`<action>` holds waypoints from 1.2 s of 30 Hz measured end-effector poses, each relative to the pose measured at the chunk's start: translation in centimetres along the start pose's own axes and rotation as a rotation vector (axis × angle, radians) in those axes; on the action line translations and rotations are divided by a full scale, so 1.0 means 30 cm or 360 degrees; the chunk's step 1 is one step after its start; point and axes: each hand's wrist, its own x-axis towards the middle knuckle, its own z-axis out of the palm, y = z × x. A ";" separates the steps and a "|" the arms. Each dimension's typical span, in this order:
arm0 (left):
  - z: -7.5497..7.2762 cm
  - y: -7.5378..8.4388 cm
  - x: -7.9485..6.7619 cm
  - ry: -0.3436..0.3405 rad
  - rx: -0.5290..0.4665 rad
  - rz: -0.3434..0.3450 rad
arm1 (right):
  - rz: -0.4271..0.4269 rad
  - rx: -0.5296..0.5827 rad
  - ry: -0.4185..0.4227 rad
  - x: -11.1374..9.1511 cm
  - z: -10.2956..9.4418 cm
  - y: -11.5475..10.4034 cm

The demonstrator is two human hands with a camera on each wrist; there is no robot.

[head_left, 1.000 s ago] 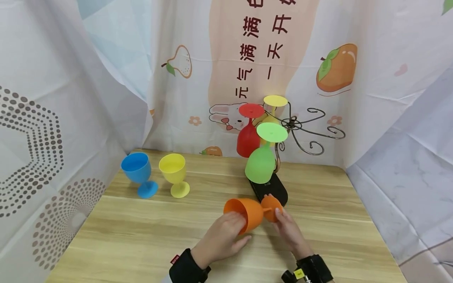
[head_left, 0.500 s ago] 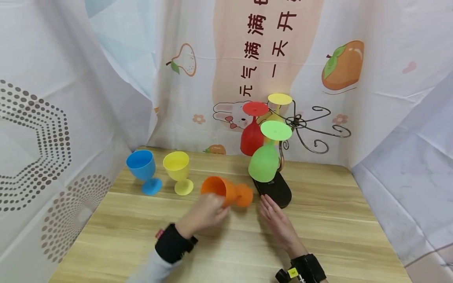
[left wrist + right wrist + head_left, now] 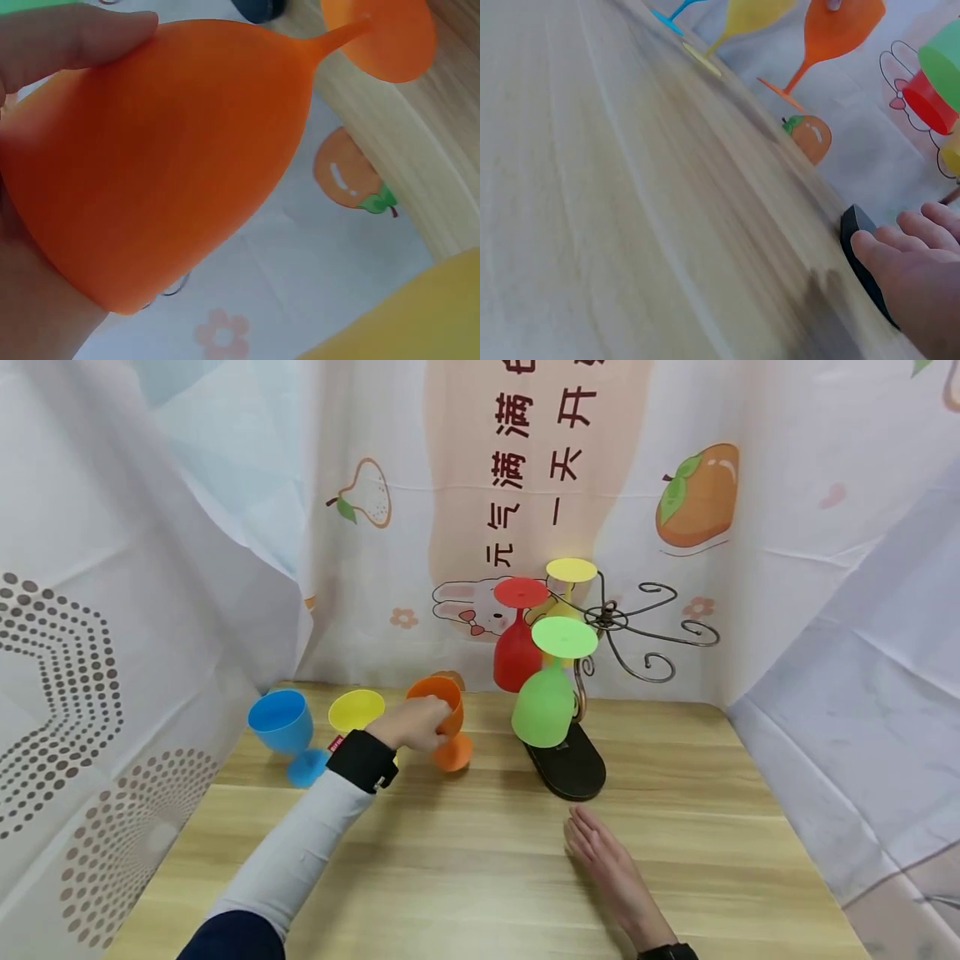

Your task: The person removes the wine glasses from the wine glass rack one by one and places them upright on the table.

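My left hand (image 3: 408, 724) pinches an orange plastic goblet (image 3: 453, 753) by its bowl. In the left wrist view, the thumb (image 3: 82, 41) presses the outside of the orange bowl (image 3: 172, 150); the other fingers are hidden. The right wrist view shows the orange goblet (image 3: 840, 34) upright, its foot apparently just above the table. Beside it stands a yellow goblet (image 3: 356, 710), partly hidden by my left hand, then a blue goblet (image 3: 279, 727). My right hand (image 3: 611, 878), fingers straight, holds nothing and is nearest the black base (image 3: 572, 770) of a wire rack.
On the left arms of the wire rack (image 3: 607, 618), red (image 3: 517, 652), green (image 3: 543, 706) and yellow (image 3: 572, 570) goblets hang upside down. Its right arms curl out bare. A printed curtain (image 3: 390, 560) closes the back of the wooden table (image 3: 465, 877).
My left hand has carried the orange goblet left and back to beside the yellow one, turning it upright. My right hand has released its foot and drawn back slightly toward the front.
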 end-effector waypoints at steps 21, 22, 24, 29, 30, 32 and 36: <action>0.052 -0.060 0.090 -0.0202 0.0026 -0.0295 | -0.0093 0.0239 -0.0075 -0.047 -0.026 0.012; 0.058 -0.065 0.091 -0.0193 0.0032 -0.0294 | -0.0102 0.0247 -0.0080 -0.047 -0.024 0.014; 0.066 -0.073 0.091 -0.0164 0.0043 -0.0290 | -0.0121 0.0263 -0.0091 -0.045 -0.020 0.016; 0.075 -0.076 0.092 -0.0119 0.0072 -0.0282 | -0.0152 0.0309 -0.0120 -0.041 -0.014 0.016; 0.077 -0.076 0.092 -0.0122 0.0076 -0.0287 | -0.0153 0.0314 -0.0124 -0.042 -0.013 0.016; 0.080 -0.074 0.090 -0.0135 0.0090 -0.0287 | -0.0150 0.0321 -0.0128 -0.044 -0.012 0.017; 0.085 -0.076 0.086 -0.0138 0.0127 -0.0277 | -0.0148 0.0327 -0.0127 -0.050 -0.009 0.019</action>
